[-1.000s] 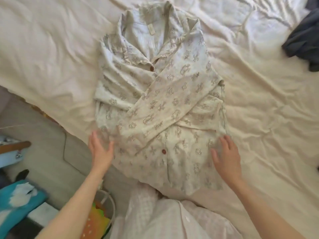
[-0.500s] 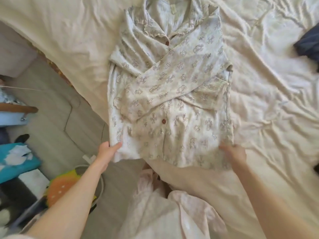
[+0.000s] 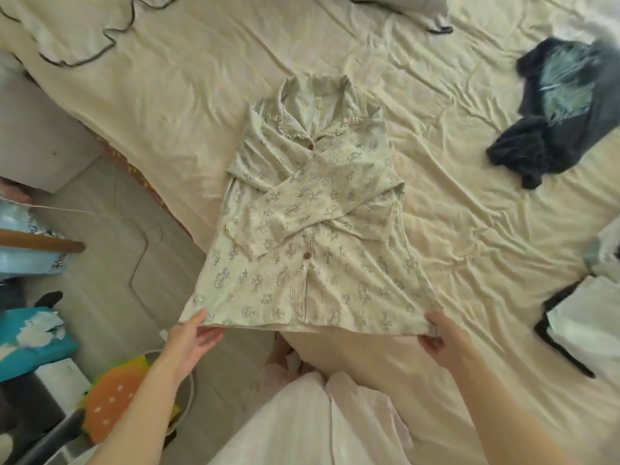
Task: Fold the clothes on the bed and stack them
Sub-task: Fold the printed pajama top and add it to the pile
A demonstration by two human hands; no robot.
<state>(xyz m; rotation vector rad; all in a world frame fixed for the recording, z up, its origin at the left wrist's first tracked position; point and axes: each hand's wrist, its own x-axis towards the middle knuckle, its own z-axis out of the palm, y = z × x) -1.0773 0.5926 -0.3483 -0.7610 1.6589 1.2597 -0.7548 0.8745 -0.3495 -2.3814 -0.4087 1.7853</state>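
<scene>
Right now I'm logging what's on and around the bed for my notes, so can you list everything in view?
Pyjama shirt: one, pale green with a small print and brown buttons, flat on the bed's middle, sleeves crossed over the front.
Dark garment: one, navy with a light print, crumpled at the bed's upper right.
Bedsheet: one, cream, wrinkled, covering the bed.
Pillow: one, cream with dark wavy trim, upper left.
White items: cannot count, at the right edge, over something black.
Floor clutter: an orange spotted item and blue-and-white items, lower left.
Left hand: holds the shirt's lower left hem corner.
Right hand: pinches the lower right hem corner.
</scene>
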